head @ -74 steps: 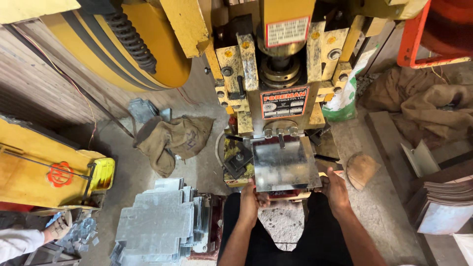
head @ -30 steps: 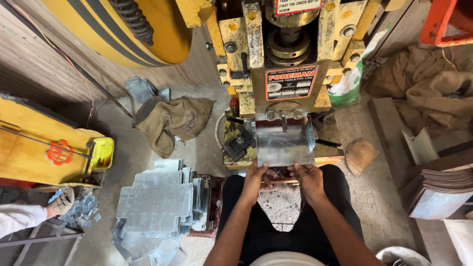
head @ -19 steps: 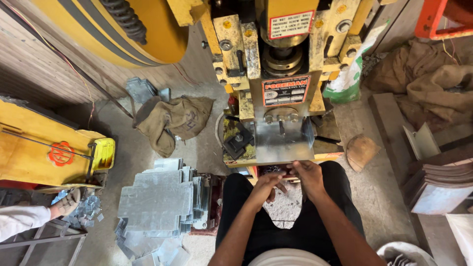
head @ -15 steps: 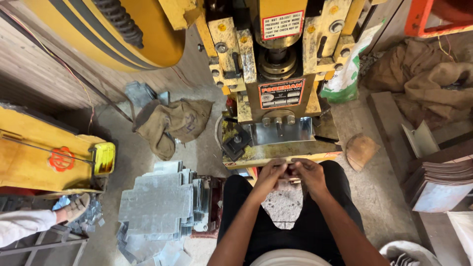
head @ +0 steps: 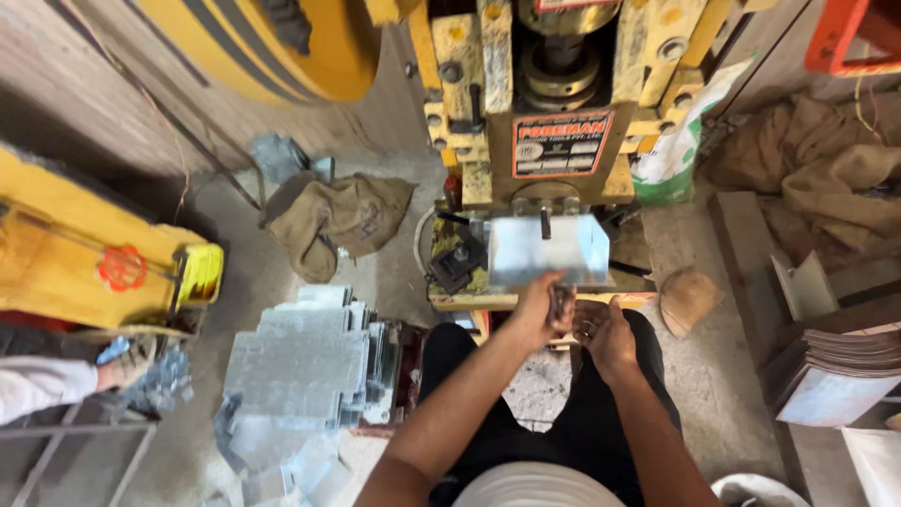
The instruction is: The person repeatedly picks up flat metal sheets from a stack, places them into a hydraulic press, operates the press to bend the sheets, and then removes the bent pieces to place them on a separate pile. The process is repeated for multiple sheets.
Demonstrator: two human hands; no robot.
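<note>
Fingers (head: 542, 293) of the left hand (head: 537, 310) clench the metal sheet (head: 547, 249) at the yellow press (head: 554, 103); the right hand (head: 605, 330) curls loosely nearby. Cut sheets (head: 305, 366) pile on the dusty concrete floor (head: 713, 376) beside burlap sacks (head: 343, 221).

The bent sheet (head: 549, 250) at frame centre was bright, smooth galvanised-looking metal with a dull sheen, as were the stacked flat blanks (head: 305, 361) at lower left. The press frame (head: 554, 94) at top centre was yellow-painted metal, chipped and grimy. The sack (head: 343, 221) left of centre was coarse, matt brown cloth on a rough, dusty concrete floor (head: 713, 376).
</note>
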